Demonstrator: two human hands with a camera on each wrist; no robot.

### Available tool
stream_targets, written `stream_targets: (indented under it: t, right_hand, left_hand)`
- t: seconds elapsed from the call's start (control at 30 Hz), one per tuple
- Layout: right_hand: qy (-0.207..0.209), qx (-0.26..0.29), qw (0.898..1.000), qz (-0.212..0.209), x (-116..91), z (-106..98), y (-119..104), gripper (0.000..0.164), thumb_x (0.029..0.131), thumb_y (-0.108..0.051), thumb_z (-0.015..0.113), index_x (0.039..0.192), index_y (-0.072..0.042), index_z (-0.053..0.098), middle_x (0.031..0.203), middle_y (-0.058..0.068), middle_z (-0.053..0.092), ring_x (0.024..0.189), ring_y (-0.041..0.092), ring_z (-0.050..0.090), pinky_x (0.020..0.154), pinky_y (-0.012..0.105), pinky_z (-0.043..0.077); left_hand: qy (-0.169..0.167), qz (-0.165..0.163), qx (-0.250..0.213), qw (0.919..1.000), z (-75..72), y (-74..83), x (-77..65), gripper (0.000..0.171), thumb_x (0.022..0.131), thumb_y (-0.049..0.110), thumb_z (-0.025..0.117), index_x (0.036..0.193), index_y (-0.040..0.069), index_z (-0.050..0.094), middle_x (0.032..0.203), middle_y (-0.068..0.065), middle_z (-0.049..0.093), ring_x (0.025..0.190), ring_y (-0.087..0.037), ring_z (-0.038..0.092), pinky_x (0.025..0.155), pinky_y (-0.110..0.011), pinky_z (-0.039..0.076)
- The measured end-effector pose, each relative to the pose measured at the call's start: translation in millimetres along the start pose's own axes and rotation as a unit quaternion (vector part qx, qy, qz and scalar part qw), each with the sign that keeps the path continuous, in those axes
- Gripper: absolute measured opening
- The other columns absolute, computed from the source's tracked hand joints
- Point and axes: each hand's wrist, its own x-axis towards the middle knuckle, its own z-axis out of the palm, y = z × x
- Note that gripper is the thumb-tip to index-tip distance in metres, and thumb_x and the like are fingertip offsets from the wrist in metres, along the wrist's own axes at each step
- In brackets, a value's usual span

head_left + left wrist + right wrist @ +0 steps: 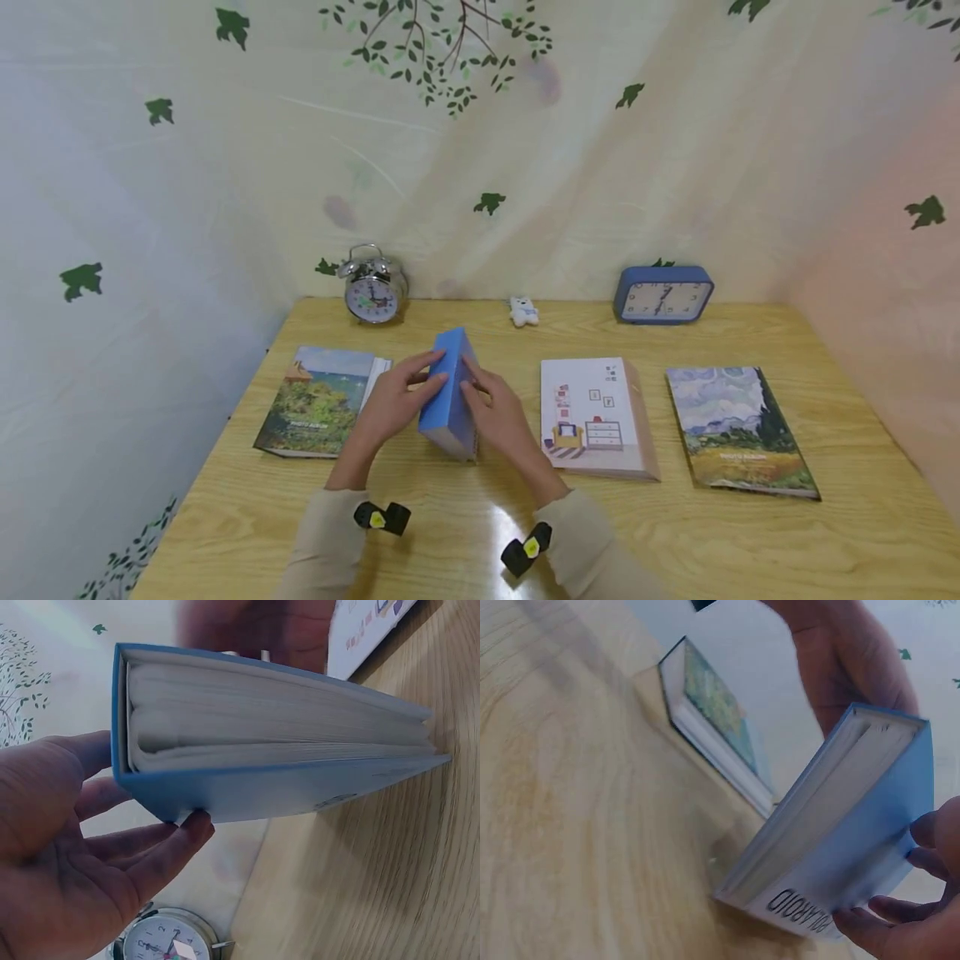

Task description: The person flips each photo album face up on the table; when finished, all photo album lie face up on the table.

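Between the left hand [396,398] and right hand [501,417], a blue book [451,408] stands spine up at mid-table [442,508], held by fingers on both covers; its lower edge seems to touch the surface, though blurred.

Polaroid album [448,404]: blue covers, dark lettering, whitish pages. Surface [427,542]: yellowish wood grain. Rectangular clock [622,300]: blue casing, pale dial. Twin-bell alarm clock [372,293]: silver. Backdrop [480,250]: cream, green leaf print. Sleeves [326,537]: beige. Rightmost album [738,429]: painted landscape, lilac, green, ochre.
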Motion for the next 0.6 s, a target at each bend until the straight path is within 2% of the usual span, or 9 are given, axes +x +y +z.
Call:
stream_targets:
  t: [0.1,0.23,0.37,0.47,0.6]
  right_hand:
    - [-0.019,-0.015,1.0,0.002,0.0,5.3,8.3,0.045,0.1,-0.026,0.05,0.144,-0.015,0.045,0.14,0.023,0.047,0.123,0.038,0.052,0.1,0.051,0.045]
    - [-0.032,-0.04,0.999,0.005,-0.2,11.4,18.9,0.049,0.098,-0.026,0.053,0.142,-0.005,0.045,0.139,0.03,0.045,0.124,0.044,0.05,0.101,0.051,0.044]
    - [-0.035,-0.038,0.999,0.015,0.3,18.5,26.8,0.056,0.097,-0.028,0.056,0.143,-0.001,0.041,0.141,0.031,0.042,0.127,0.045,0.046,0.104,0.052,0.041]
    - [-0.035,-0.04,0.998,0.026,1.4,23.8,29.8,0.06,0.095,-0.03,0.058,0.145,-0.002,0.039,0.144,0.03,0.038,0.131,0.045,0.04,0.108,0.055,0.035]
    - [-0.036,-0.063,0.997,0.037,2.2,30.0,31.5,0.061,0.095,-0.03,0.06,0.146,-0.005,0.038,0.148,0.027,0.034,0.135,0.044,0.035,0.11,0.055,0.031]
  left_hand:
    - [0.018,0.008,0.022,0.9996,-4.4,-2.2,-0.6,0.049,0.096,0.032,0.058,0.14,0.012,0.051,0.147,-0.017,0.042,0.117,-0.042,0.057,0.082,-0.049,0.056]
    - [0.034,-0.003,0.043,0.9985,-11.4,-9.2,-1.6,0.049,0.095,0.032,0.06,0.136,0.007,0.054,0.141,-0.02,0.048,0.113,-0.041,0.06,0.083,-0.048,0.056]
    - [0.019,-0.046,0.061,0.9969,-18.4,-19.4,-4.7,0.048,0.096,0.03,0.057,0.138,0.007,0.052,0.138,-0.019,0.052,0.115,-0.037,0.059,0.088,-0.047,0.054]
    - [0.001,-0.078,0.064,0.9949,-21.6,-28.7,-7.1,0.048,0.098,0.029,0.054,0.141,0.008,0.048,0.14,-0.018,0.052,0.12,-0.035,0.057,0.092,-0.046,0.052]
    - [-0.005,-0.091,0.061,0.994,-22.0,-40.1,-8.8,0.047,0.099,0.026,0.052,0.141,0.005,0.047,0.138,-0.019,0.053,0.121,-0.036,0.055,0.093,-0.046,0.051]
